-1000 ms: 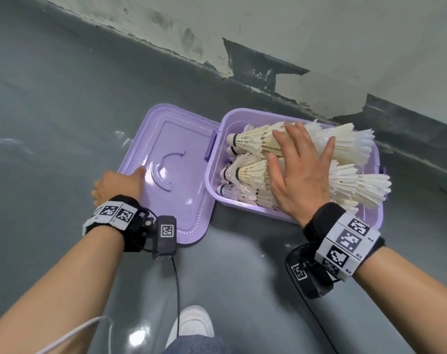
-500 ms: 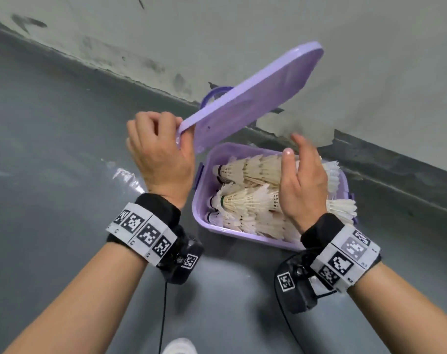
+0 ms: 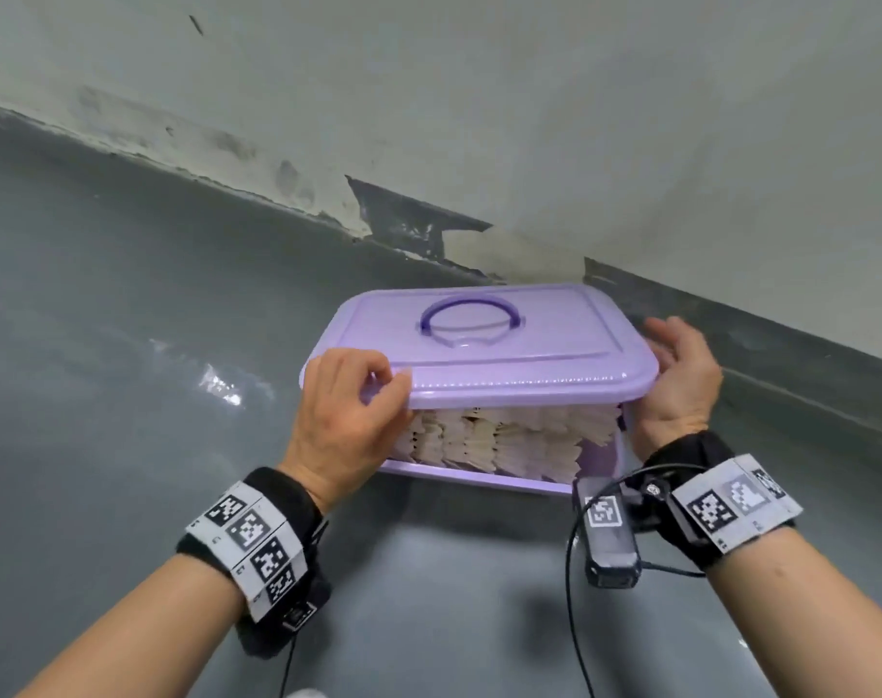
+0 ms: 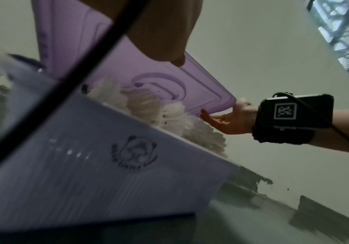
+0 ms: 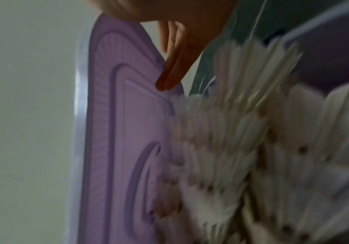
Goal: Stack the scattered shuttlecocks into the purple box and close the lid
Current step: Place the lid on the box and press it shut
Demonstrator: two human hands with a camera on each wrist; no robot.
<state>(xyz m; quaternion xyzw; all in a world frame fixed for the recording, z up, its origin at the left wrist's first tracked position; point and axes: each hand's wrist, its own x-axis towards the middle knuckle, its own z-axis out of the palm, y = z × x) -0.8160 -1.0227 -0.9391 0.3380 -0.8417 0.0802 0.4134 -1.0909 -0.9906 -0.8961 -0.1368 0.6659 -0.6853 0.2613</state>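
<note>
The purple lid [image 3: 479, 345] with its dark handle [image 3: 469, 314] lies almost flat over the purple box [image 3: 479, 478]. A gap stays along the front, where white shuttlecocks [image 3: 504, 440] show stacked inside. My left hand [image 3: 348, 420] grips the lid's front left corner with curled fingers. At the lid's right edge my right hand [image 3: 680, 380] touches it with fairly straight fingers [image 5: 169, 74]. The wrist views show the lid's underside [image 4: 106, 69] [image 5: 117, 132] just above the feathers [image 4: 169, 112] [image 5: 231, 148].
The box stands on a glossy grey floor [image 3: 126, 395], close to a pale wall with peeling paint [image 3: 479, 143] behind it. Cables hang from both wrist cameras.
The lid, flat on the floor to the left a second ago, has been swung up and over onto the box. My right hand left the shuttlecocks and moved to the lid's right edge.
</note>
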